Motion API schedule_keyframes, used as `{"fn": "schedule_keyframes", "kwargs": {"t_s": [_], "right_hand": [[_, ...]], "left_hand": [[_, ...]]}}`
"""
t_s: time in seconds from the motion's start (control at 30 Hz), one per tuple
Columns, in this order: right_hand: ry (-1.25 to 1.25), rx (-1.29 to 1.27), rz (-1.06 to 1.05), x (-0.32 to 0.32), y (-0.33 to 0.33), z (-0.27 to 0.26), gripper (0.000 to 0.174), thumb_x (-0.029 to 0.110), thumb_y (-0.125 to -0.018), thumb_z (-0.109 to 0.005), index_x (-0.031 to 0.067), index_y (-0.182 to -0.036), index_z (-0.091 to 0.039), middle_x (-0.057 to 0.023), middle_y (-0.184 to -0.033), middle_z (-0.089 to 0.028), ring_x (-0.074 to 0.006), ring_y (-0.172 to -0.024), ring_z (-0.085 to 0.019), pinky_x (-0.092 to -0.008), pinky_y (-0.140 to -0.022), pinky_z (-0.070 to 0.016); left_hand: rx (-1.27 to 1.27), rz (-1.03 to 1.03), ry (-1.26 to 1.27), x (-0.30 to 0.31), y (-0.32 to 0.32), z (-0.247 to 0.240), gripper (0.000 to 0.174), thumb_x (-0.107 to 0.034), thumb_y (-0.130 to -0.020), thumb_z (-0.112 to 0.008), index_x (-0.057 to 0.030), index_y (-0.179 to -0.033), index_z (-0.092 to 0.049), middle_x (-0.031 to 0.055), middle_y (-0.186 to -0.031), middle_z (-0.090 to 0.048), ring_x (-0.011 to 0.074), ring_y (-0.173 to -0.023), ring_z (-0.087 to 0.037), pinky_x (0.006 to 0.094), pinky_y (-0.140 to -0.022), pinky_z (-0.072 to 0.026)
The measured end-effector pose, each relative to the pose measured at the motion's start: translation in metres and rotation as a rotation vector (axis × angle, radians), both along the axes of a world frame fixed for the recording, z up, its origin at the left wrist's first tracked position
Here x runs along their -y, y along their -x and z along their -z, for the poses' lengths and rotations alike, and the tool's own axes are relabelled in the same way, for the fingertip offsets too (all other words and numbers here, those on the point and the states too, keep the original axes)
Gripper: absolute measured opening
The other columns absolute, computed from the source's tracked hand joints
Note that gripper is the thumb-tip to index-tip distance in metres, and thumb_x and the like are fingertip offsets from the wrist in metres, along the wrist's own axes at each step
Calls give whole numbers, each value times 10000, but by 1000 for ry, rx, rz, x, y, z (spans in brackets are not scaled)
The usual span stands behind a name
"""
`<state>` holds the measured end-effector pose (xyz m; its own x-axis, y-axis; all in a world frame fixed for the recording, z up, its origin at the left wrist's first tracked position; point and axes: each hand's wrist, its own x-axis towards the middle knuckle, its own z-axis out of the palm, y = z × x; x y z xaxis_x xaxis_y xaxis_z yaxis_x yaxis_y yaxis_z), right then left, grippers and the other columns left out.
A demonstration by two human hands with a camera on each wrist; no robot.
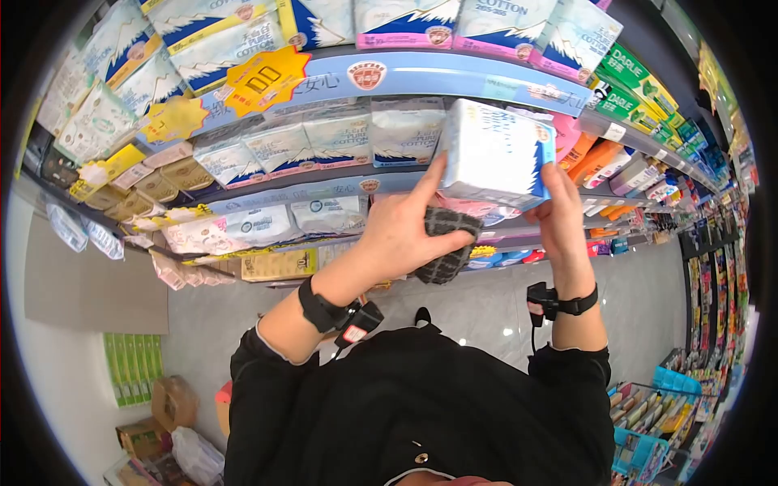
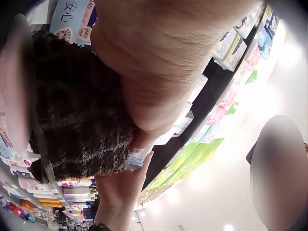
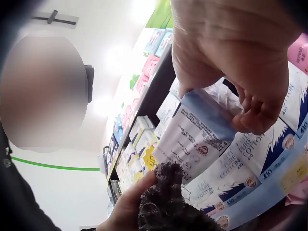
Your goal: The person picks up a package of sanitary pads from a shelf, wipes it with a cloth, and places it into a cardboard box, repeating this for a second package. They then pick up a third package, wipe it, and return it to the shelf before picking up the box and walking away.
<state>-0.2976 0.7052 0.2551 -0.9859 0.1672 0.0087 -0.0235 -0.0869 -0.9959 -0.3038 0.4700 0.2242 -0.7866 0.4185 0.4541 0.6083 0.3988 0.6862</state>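
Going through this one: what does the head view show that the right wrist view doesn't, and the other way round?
Only the head view: the grey floor, green Darlie toothpaste boxes at the shelf's far right, and blue baskets at lower right.

Only the right wrist view: a dark cross-shaped fixture overhead and a thin green strip across a white surface.

Both: the right hand gripping a white-and-blue pack, the left hand with dark checked cloth, and shelved Pure Cotton packs.

blue-edged shelf (image 1: 308,193): white cotton packs (image 1: 336,138) in row
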Motion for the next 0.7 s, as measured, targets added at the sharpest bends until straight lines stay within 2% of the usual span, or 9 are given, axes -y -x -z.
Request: {"fn": "schedule_keyframes", "kwargs": {"t_s": [0.1,0.13,0.17,0.23,0.4,0.5,0.57,0.6,0.7], "right_hand": [[61,-5,44,-16,5,2,397,433,-894,-556,48,-995,-555,15,-715,-539,-61,-540,-438,-220,-451,-291],[93,5,77,-17,6,0,389,419,-906,-544,35,-972,-555,-2,-691,-540,-72,-530,-444,-224,-454,-304],[96,11,80,-17,6,0,389,419,-906,-544,35,-972,-555,-2,-691,-540,-72,-530,-444,-224,-454,-304],[77,-24,87,-16,7,-2,391,416,-908,-541,28,-955,-555,-12,-688,-547,-81,-524,-450,-227,-456,-318],[65,-43,69,-5,12,-3,385,409,-910,-541,26,-948,-557,-20,-691,-557,-96,-529,-473,-231,-464,-346],[69,-16,29,-5,14,-1,381,398,-908,-548,21,-958,-559,-28,-701,-575,-101,-542,-497,-240,-467,-358],[149,0,56,-5,17,2,350,382,-918,-540,46,-1016,-551,-51,-783,-615,-129,-579,-516,-261,-488,-341],[167,-5,48,-6,20,5,352,376,-917,-543,49,-1045,-548,-50,-829,-627,-132,-606,-527,-263,-495,-339],[192,-16,28,1,24,3,351,367,-921,-540,51,-1072,-548,-43,-874,-636,-130,-656,-550,-265,-499,-335]], "left_hand": [[112,-71,56,5,2,-12,980,-375,-672,-758,-40,-1430,-236,126,-775,-663,311,-710,-661,369,-656,-505],[85,-156,99,7,5,-17,997,-380,-661,-764,-46,-1431,-226,103,-720,-650,318,-659,-651,384,-619,-503],[8,-242,132,10,10,-16,1012,-402,-654,-760,-52,-1433,-217,128,-697,-636,320,-644,-644,396,-598,-503],[-45,-319,288,13,26,-22,1017,-427,-679,-705,-11,-1430,-159,158,-708,-638,337,-622,-632,415,-540,-491],[6,-353,377,2,55,-44,977,-408,-667,-709,-1,-1407,-218,210,-735,-633,380,-687,-630,434,-613,-501],[-28,-342,402,0,63,-40,908,-370,-671,-698,5,-1378,-272,213,-757,-640,385,-716,-632,444,-633,-506],[-11,-267,559,0,69,-31,865,-359,-682,-703,-3,-1362,-303,196,-764,-650,368,-729,-643,434,-636,-514],[-31,-301,630,-1,67,-30,842,-331,-693,-716,-14,-1361,-313,175,-775,-660,348,-738,-653,421,-632,-524],[-114,-337,636,-4,67,-20,841,-305,-701,-725,-21,-1372,-305,161,-770,-665,338,-733,-657,407,-619,-531]]}}
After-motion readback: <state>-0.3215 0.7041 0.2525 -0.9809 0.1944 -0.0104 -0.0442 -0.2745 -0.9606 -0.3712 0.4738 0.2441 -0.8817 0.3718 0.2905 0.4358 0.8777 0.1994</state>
